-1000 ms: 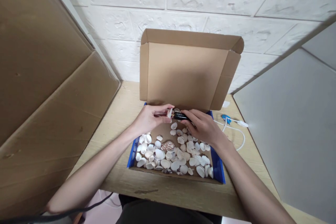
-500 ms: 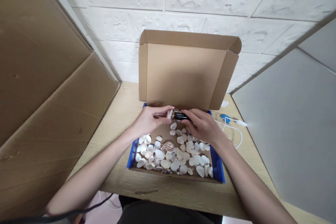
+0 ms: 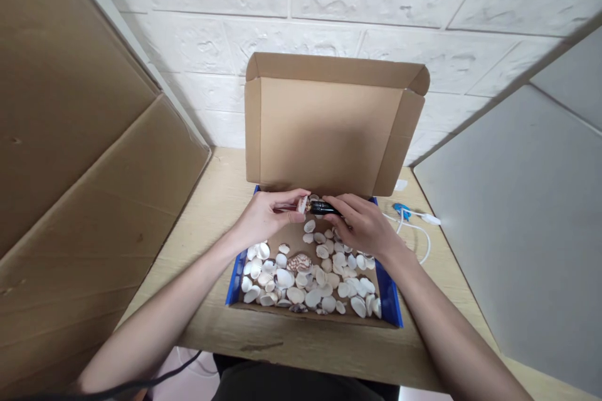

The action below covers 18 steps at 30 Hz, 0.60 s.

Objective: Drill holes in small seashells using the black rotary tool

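Between the thumb and fingers of my left hand [image 3: 270,212] is a small reddish-white shell [image 3: 302,204]. My right hand [image 3: 360,219] is wrapped round a black cylindrical tool [image 3: 323,208], whose tip meets or nearly meets the held shell; its exact kind I cannot make out. Both hands hover over the far part of an open blue-sided cardboard box [image 3: 389,294]. Many loose white shells [image 3: 285,277] lie on its floor, mostly along the near side. One larger brown-patterned shell [image 3: 300,262] rests among them.
The box's raised lid [image 3: 329,131] stands against the white brick-pattern wall [image 3: 211,44]. A cardboard panel [image 3: 117,182] borders the wooden table [image 3: 197,200] at left, a grey panel [image 3: 508,213] at right. A white cable [image 3: 429,244] and a blue item [image 3: 402,210] lie right of the box.
The whole view has shifted very slightly. Both hands keep their grips over the box, with the shell and the black tool almost in the same place.
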{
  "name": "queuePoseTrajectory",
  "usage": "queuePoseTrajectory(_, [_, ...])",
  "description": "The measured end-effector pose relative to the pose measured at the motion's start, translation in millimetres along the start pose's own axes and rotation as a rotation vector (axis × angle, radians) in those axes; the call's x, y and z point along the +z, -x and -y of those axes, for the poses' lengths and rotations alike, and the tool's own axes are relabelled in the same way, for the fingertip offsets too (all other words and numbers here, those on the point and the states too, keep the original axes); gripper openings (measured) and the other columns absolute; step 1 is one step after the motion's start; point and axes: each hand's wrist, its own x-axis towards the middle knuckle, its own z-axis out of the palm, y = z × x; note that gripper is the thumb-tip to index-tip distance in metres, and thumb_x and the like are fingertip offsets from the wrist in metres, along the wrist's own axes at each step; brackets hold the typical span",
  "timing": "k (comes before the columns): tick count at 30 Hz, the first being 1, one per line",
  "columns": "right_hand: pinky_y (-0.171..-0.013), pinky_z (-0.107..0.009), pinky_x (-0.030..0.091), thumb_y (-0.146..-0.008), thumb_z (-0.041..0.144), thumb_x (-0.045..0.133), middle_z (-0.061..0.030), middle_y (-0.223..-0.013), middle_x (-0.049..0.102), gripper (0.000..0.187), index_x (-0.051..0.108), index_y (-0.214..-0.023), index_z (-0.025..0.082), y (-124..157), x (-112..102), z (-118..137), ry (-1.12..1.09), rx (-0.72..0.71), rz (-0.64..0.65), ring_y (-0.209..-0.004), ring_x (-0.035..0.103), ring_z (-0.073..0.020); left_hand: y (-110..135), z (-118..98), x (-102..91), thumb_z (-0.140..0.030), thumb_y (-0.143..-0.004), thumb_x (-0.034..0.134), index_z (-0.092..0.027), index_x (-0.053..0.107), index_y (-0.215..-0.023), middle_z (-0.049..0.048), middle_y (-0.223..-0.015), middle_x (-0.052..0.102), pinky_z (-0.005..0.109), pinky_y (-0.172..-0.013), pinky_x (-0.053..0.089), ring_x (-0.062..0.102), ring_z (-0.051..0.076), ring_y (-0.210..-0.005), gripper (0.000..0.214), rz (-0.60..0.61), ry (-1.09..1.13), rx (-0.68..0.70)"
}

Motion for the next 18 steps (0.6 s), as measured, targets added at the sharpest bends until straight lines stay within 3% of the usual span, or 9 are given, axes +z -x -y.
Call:
queuePoseTrajectory(12, [-0.066,-0.032,0.047,-0.09,0.022,0.052,-0.0092,-0.089,0.069,0.019,0.061,-0.105,0.014,-3.5,-3.2,-3.8,0.223,0.083,-0.181,-0.076,0.06,-0.0195,-3.1,0.6,-3.5,-0.023,-0.075,0.07,-0.014,0.063,-0.115,0.0074,-0.097,0.074,0.039,-0.089,0.054,0.07,0.021,-0.09,0.042,-0.102,0.01,0.09])
queuePoseTrajectory(18, [-0.067,-0.032,0.046,-0.089,0.022,0.055,-0.0081,-0.09,0.069,0.019,0.06,-0.107,0.016,-4.0,-2.8,-2.9,0.202,0.059,-0.172,-0.077,0.06,-0.0191,-2.2,0.3,-2.4,-0.024,-0.075,0.071,-0.015,0.063,-0.119,0.0071,-0.101,0.074,0.04,-0.089,0.055,0.071,0.021,-0.088,0.045,-0.082,-0.007,0.072])
